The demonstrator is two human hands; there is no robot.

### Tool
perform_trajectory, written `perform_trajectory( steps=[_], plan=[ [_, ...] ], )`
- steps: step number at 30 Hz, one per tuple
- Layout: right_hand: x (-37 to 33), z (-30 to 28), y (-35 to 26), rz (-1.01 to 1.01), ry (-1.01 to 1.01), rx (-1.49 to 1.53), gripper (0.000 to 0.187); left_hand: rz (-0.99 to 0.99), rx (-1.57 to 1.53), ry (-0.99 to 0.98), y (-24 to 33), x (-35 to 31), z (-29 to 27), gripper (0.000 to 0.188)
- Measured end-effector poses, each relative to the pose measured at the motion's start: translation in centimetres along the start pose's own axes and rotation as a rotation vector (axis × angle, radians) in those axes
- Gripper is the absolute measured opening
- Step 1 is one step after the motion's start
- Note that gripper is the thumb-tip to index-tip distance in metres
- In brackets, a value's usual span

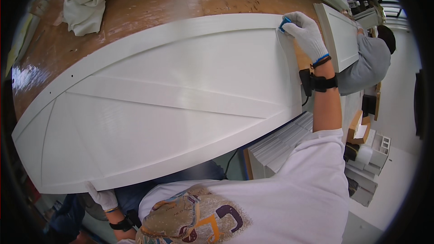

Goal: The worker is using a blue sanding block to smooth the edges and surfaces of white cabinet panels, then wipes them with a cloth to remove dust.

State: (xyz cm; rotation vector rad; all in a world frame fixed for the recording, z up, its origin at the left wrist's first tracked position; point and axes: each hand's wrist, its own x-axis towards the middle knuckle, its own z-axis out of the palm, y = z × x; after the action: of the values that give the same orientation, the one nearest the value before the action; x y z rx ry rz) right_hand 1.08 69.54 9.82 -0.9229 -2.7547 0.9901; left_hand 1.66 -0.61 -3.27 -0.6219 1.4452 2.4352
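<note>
A large white cabinet door panel (162, 99) with a recessed middle and a cross rail lies flat on a brown workbench (181, 0). My right hand (306, 31), in a white knit glove, presses a small blue block (284, 22) against the panel's far right corner. A black band is strapped on that wrist. My left hand (101, 196), also gloved, grips the panel's near lower edge from beneath; its fingers are mostly hidden under the panel.
A crumpled white cloth (86, 4) lies on the bench at the far left. A second, smaller white panel (339, 36) stands at the right, where another person in a grey top (368, 63) works. Stacked white boards (280, 147) and boxes (361, 129) sit below right.
</note>
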Motion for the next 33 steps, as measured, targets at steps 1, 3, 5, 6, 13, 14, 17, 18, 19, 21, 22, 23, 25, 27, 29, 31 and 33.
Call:
perform_trajectory(
  steps=[1, 3, 5, 6, 13, 14, 17, 18, 19, 21, 22, 23, 25, 27, 29, 31, 33],
  plan=[
    [0.1, -0.2, 0.3, 0.023, 0.024, 0.008, 0.03, 0.001, -0.001, 0.0, 0.0, 0.1, -0.3, 0.046],
    [0.2, -0.9, 1.3, 0.046, 0.049, 0.012, 0.03, 0.024, 0.023, 0.035, -0.3, 0.3, -0.7, 0.047],
    [0.8, -1.2, 2.8, 0.071, 0.131, 0.507, 0.025, 0.008, -0.001, -0.002, -0.1, 0.3, -0.9, 0.048],
    [1.0, -1.1, 3.2, 0.073, 0.132, 0.506, 0.025, -0.007, -0.023, -0.038, 0.0, 0.3, -0.9, 0.048],
    [1.2, 0.6, 3.7, 0.072, 0.103, 1.054, 0.014, 0.001, 0.009, 0.107, -0.2, 0.0, 1.0, 0.049],
    [1.0, 1.3, 3.0, 0.045, 0.077, 1.09, 0.013, 0.007, 0.013, 0.123, -0.1, -0.1, 0.8, 0.049],
    [-0.2, 1.8, 1.0, 0.04, -0.112, 1.051, 0.016, 0.008, 0.002, 0.037, -0.1, 0.2, -0.3, 0.049],
    [-0.5, 1.8, 0.8, 0.046, -0.285, 1.085, 0.017, 0.006, -0.014, -0.062, -0.1, 0.3, -0.6, 0.048],
    [-0.9, 1.8, 0.8, 0.059, -0.338, 0.98, 0.02, 0.009, -0.013, -0.063, -0.1, 0.3, -0.9, 0.048],
    [-1.6, 1.3, -0.5, 0.012, -0.336, 1.067, 0.02, -0.032, -0.021, -0.226, 0.1, 0.1, 0.1, 0.047],
    [-2.1, 0.8, -1.2, -0.028, -0.329, 1.149, 0.02, -0.019, -0.02, -0.219, -0.1, 0.0, 0.4, 0.047],
    [-2.7, 0.1, -2.2, 0.004, -0.208, 1.151, 0.02, -0.012, -0.01, -0.094, -0.5, 0.1, 0.6, 0.047],
    [-3.5, -1.3, -2.7, 0.0, -0.163, 1.042, 0.02, 0.031, 0.01, -0.021, -0.9, 0.6, 1.2, 0.045],
    [-4.0, -1.4, -4.6, -0.008, -0.165, 0.893, 0.02, 0.108, 0.021, -0.058, -1.4, 0.8, 0.4, 0.045],
    [-5.7, -0.7, -8.6, -0.012, -0.234, 0.786, 0.022, 0.113, 0.006, -0.105, -1.0, 0.3, 0.8, 0.044],
    [-8.7, -0.1, -13.9, -0.064, -0.283, 0.665, 0.026, 0.086, -0.044, -0.094, -1.5, 0.4, 1.6, 0.04],
    [-11.7, 0.7, -19.0, -0.142, -0.351, 0.624, 0.03, 0.112, -0.052, -0.039, -2.7, 1.0, 1.7, 0.038]
  ],
)
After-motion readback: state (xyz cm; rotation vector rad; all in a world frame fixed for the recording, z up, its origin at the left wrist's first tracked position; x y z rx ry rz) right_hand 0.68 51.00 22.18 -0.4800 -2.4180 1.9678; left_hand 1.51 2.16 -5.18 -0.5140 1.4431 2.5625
